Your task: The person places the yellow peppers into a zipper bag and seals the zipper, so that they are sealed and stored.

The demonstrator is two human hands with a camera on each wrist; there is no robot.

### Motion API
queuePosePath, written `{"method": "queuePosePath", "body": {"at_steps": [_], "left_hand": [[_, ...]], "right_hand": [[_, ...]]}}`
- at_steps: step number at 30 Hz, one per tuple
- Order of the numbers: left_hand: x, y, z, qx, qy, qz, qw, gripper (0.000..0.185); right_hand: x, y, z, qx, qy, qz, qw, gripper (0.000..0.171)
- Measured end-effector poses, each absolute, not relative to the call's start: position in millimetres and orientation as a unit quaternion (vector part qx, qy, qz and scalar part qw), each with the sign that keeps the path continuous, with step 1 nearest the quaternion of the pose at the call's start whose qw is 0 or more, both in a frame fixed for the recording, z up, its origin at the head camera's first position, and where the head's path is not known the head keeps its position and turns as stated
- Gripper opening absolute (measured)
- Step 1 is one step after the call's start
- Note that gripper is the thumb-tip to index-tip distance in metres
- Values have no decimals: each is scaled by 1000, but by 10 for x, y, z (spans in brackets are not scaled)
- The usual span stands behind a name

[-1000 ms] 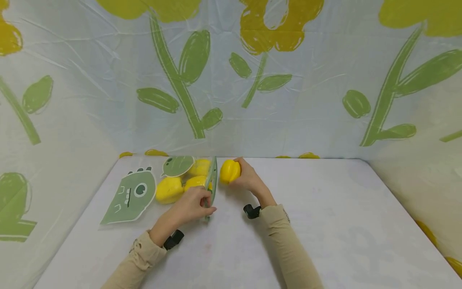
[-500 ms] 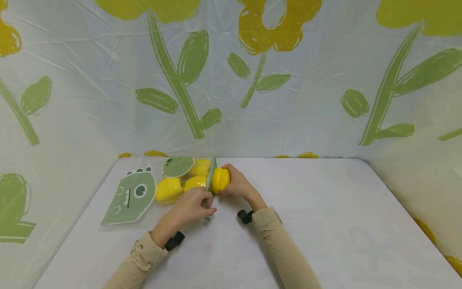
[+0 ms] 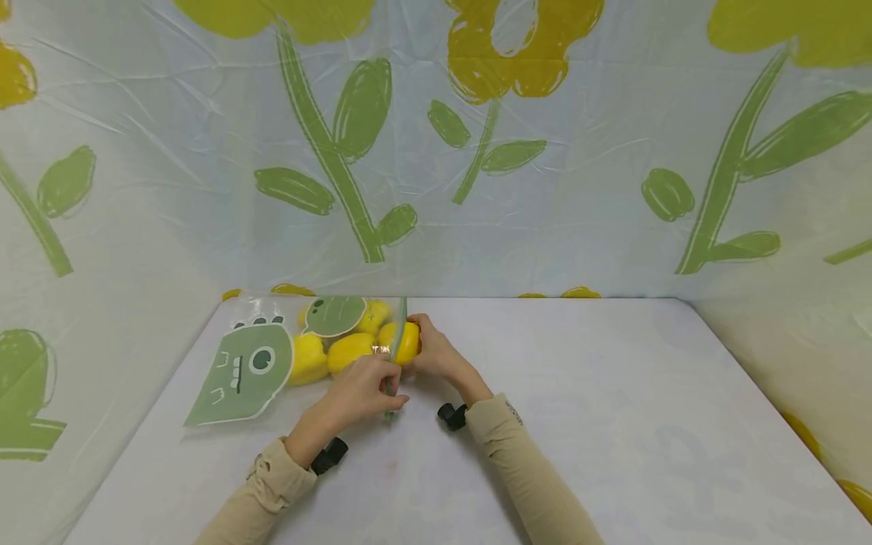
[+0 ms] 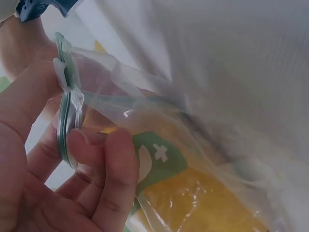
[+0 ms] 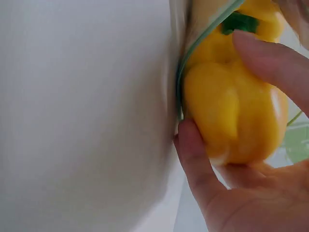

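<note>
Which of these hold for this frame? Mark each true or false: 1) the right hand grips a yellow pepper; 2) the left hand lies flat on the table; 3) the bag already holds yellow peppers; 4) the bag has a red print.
1) True: the right hand grips the yellow pepper at the bag's mouth.
2) False: the left hand pinches the bag's zip edge.
3) True: other yellow peppers show through the clear bag.
4) False: its print is green, a dinosaur.
</note>
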State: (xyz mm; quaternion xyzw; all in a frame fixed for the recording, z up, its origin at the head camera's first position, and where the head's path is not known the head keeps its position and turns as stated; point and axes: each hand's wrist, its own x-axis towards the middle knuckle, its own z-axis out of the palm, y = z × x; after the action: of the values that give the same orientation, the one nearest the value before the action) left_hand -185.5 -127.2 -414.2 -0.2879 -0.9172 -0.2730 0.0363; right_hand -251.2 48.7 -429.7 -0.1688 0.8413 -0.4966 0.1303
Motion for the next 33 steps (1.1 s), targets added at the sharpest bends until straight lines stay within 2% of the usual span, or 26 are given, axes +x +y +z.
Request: {"method": "queuePosePath", "body": {"at_steps": [3, 5, 10, 15, 20, 33], "left_hand": [[-1859, -1269, -4141, -283, -918, -276, 35, 33], [-1861, -1277, -4131, -281, -918, -279, 39, 32], [-1862, -1295, -4101, -275, -917, -286, 37, 32], [-1860, -1296, -4096, -276, -917, -286, 34, 32], [-1864, -1285, -4104, -274, -918, -285, 23, 32], [-1893, -1292, -4155, -299, -909, -289, 35, 33]], "right_hand": [[-2505, 522, -4266, -156, 825, -520, 158, 92], [-2519, 574, -4224, -143, 821, -525, 172, 89], [-2552, 776, -4073, -131, 828, -515, 179, 61], [-2541, 896, -3983, -128, 808, -536, 209, 44], [-2571, 899, -4068, -148, 764, -575, 252, 44], [-2598, 827, -4259, -203, 704, -618, 286, 50]]}}
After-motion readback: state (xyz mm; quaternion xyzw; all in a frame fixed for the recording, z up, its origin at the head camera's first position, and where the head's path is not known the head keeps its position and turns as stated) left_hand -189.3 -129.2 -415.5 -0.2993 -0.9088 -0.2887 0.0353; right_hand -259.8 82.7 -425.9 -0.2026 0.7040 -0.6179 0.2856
